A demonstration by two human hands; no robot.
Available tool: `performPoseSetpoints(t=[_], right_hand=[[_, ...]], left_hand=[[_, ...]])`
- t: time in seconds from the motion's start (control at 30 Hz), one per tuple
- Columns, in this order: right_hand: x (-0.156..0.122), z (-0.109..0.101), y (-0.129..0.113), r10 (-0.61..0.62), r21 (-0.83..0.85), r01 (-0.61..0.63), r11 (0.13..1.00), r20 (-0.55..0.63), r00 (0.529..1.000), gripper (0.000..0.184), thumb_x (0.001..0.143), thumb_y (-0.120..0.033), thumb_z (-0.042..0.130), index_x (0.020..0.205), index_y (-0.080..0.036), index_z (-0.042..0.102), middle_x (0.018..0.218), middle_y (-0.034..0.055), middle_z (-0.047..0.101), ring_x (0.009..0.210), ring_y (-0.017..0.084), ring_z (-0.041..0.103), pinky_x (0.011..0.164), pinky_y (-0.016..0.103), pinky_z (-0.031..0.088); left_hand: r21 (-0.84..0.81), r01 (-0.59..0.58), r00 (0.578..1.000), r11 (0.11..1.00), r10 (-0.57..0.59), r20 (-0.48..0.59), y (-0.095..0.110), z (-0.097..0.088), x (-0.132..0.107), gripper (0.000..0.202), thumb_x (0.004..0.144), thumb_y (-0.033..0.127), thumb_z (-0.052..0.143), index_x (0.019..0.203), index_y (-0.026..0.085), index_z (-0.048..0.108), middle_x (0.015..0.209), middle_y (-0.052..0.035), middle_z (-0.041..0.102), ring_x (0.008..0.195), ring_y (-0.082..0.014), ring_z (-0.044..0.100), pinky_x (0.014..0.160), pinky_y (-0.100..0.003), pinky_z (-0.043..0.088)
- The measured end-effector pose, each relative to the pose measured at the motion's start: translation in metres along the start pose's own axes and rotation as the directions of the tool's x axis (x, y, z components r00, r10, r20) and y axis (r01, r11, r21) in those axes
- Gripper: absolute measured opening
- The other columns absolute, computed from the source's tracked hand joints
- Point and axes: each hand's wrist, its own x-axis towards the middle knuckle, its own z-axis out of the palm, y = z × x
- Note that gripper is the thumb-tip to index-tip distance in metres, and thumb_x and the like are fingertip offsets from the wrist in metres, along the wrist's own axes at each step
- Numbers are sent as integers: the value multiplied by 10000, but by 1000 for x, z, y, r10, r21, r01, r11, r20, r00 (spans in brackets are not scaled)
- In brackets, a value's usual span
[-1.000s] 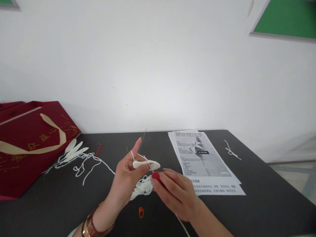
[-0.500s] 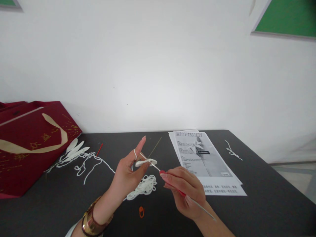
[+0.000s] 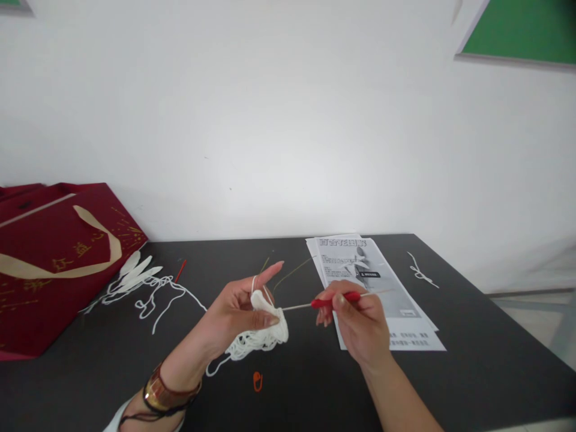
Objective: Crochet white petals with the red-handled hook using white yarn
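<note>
Between the thumb and fingers of my left hand (image 3: 238, 312) is a small white crochet piece (image 3: 261, 301), its working yarn looped round the raised index finger. My right hand (image 3: 357, 318) grips a crochet hook (image 3: 335, 299) by its red handle, the metal shaft pointing left. The hook's tip meets the crochet piece near my left thumb and is hidden in it. A thin greenish wire (image 3: 294, 271) sticks out behind the piece. Just below my left hand lies a loose bundle of white yarn (image 3: 258, 341), partly covered by that hand.
An orange stitch marker (image 3: 257, 381) lies in front. To the left are a dark red gift bag (image 3: 54, 288), white crocheted petals (image 3: 135, 273), loose yarn and a red needle-like stick (image 3: 180, 271). Printed sheets (image 3: 405, 327) and a short knotted yarn (image 3: 420, 275) lie right.
My right hand has moved up and right, and the hook now lies nearly level instead of slanting. My left hand has turned the crochet piece, which now overlaps the yarn bundle.
</note>
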Motion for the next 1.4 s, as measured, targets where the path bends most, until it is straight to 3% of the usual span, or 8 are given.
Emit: performPoseSetpoints(t=[0.2,0.47,0.57,0.67,0.97,1.13,1.23,1.4], right_hand=[[9,8,9,328,343,-283,896,-80,941,210,733,-330,779,708,-125,738,495,-6,641,362,70,526,352,159,503],[9,15,25,635,612,-484,626,-39,771,202,679,-236,826,782,-84,741,542,4,683,406,62,588,417,132,561],[8,18,24,624,618,-459,639,-66,779,244,648,-224,850,804,-73,739,558,9,686,427,65,600,434,139,573],[7,21,23,577,575,-423,700,-106,810,249,667,-247,842,817,-78,737,570,11,691,442,65,608,444,138,573],[1,23,17,298,222,-258,940,-166,940,201,803,-334,722,819,-133,730,606,9,702,467,79,630,477,155,550],[-11,22,15,-102,-333,72,940,-74,992,137,885,-198,607,956,-217,722,747,21,727,615,123,684,592,219,567],[-18,22,19,-364,-582,392,712,172,916,338,850,-46,577,1126,-221,665,890,65,729,771,162,690,683,263,564],[-20,17,27,-498,-561,707,431,505,705,498,825,-3,546,1308,-123,550,1061,179,689,945,249,649,758,366,572]], left_hand=[[182,-181,982,966,188,-20,-4,2,-1,562,701,161,783,1229,302,652,683,15,611,598,-123,521,626,-277,455],[559,-543,749,627,662,-15,-26,4,4,562,804,69,660,1301,318,582,680,30,639,735,-154,563,757,-299,470],[622,-606,668,495,742,61,-28,1,7,619,803,43,643,1348,313,528,718,30,640,723,-141,557,706,-269,471],[661,-622,639,419,760,119,-28,0,9,643,804,21,629,1363,312,505,738,28,643,729,-137,549,700,-261,467],[571,-581,726,581,687,40,-42,-1,11,651,829,57,617,1386,357,465,748,36,620,780,-143,532,745,-273,453],[480,-437,780,761,586,-220,-44,7,14,612,800,119,684,1337,365,529,720,64,626,717,-102,554,785,-237,453],[309,-332,824,891,433,-365,-41,15,13,615,763,180,737,1331,319,547,742,52,665,694,-99,592,740,-219,469],[-161,-306,902,938,231,-364,-32,22,9,676,746,149,749,1358,309,512,737,50,634,696,-96,603,699,-204,469]])
